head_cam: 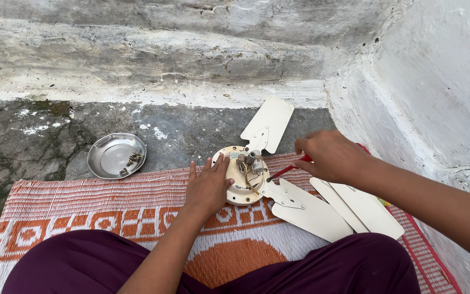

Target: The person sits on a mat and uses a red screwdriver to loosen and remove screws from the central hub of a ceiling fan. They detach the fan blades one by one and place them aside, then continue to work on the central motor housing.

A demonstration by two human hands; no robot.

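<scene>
A cream ceiling fan motor hub (244, 177) lies on an orange and white woven mat (82, 207), with wires and a small capacitor showing on top. One cream blade (268, 124) points away from me and another (307, 209) points toward my right knee. My left hand (209, 187) rests flat on the hub's left side, fingers spread. My right hand (330, 155) grips a red-handled screwdriver (289, 170) whose tip touches the hub's right side.
A round steel dish (116, 155) holding a few small screws sits on the stone floor at the left. Two loose cream blades (363, 208) lie on the mat at the right. A whitewashed wall (436, 81) rises close on the right, and a step behind.
</scene>
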